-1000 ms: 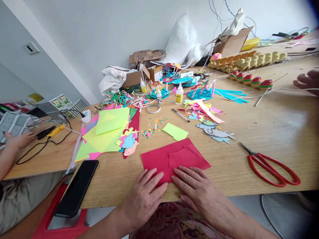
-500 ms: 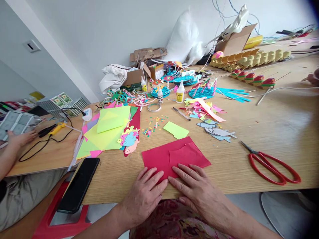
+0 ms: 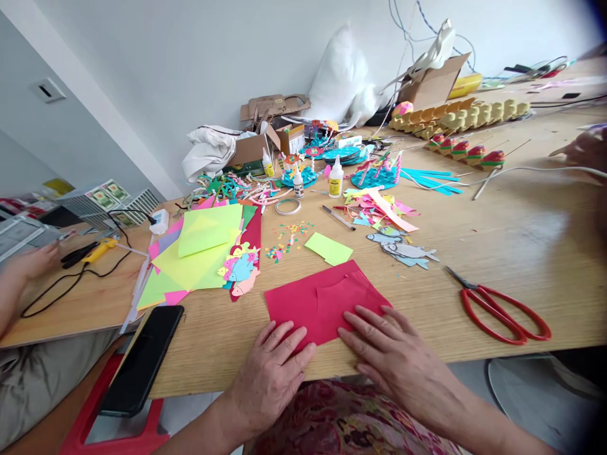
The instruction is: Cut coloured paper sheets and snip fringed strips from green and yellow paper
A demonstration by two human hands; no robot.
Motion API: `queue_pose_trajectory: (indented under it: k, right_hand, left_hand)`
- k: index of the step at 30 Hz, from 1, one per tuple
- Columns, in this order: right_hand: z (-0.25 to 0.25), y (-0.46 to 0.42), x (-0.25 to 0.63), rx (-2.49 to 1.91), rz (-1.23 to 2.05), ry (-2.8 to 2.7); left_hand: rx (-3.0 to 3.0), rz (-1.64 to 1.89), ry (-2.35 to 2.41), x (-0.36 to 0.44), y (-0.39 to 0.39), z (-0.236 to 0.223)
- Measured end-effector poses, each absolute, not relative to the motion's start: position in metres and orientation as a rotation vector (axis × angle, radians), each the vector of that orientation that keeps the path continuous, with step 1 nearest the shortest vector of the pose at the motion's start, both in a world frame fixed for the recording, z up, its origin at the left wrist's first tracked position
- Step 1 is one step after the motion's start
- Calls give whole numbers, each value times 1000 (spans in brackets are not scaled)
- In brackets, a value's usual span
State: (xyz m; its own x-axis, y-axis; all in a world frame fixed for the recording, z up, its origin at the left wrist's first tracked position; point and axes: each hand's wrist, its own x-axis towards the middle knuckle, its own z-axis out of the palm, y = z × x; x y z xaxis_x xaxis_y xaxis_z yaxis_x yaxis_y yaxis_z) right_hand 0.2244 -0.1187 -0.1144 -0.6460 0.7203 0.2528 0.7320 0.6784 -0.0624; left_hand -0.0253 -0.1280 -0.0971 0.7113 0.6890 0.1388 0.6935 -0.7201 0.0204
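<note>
Left hand palm down, fingers slightly apart, fingertips on the near left edge of a flat crimson paper sheet. Right hand also palm down, fingers a bit spread, resting on the sheet's near right part. Neither hand pinches anything. Sheet lies on the light wood-grain desk, just ahead of both hands; a smaller crimson paper piece with a curved edge lies on top of it, ahead of the right hand's fingertips.

Right of the right hand: red-handled scissors with dark blades, flat, tips pointing away from the hand. Ahead of the right hand, past the sheet: grey and blue paper fish, a pile of mixed-colour paper scraps, turquoise paper strips. Lime-green paper piece just beyond the sheet, slim pen past it, white glue bottle with yellow label farther off, upright.

Ahead and left of the left hand: small multicoloured paper fish partly over a stack of lime and yellow sheets; loose confetti bits to the stack's right. Black phone left of the left hand, near the desk edge.

Another person's hand far left, by a yellow-and-black corded tool. Another hand far right, cut by the view edge, blurred; can't tell its grip.
</note>
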Motion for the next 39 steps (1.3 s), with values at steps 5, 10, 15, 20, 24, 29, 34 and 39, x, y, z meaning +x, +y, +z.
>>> queue_pose_trajectory:
  k: [5,10,15,20,24,29,34,39]
  right_hand:
    - [-118,-114,267,-1253,-216,-2640]
    - [-124,-116,281,-1297,-282,-2631]
    - [-124,-115,278,-1326,-288,-2630]
    - [-126,-113,280,-1293,-262,-2632]
    - [-118,-116,277,-1344,-209,-2552]
    - [-93,-128,225,-1083,-59,-2647]
    - [-95,-132,177,-1031,200,-2720]
    - [-112,-126,210,-1147,-6,-2699]
  left_hand:
    - [-2856,-254,-1122,-27,-128,-99]
    - [-2788,-274,-1063,-42,-133,-101]
    - [-2720,-199,-1035,-63,-142,-101]
    - [-2685,-183,-1040,-74,-149,-99]
    - [-2690,-215,-1063,-69,-148,-89]
    - [-2767,-261,-1011,-44,-138,-79]
    - [-2831,-238,-939,-30,-137,-96]
    - [-2814,-234,-908,-36,-137,-109]
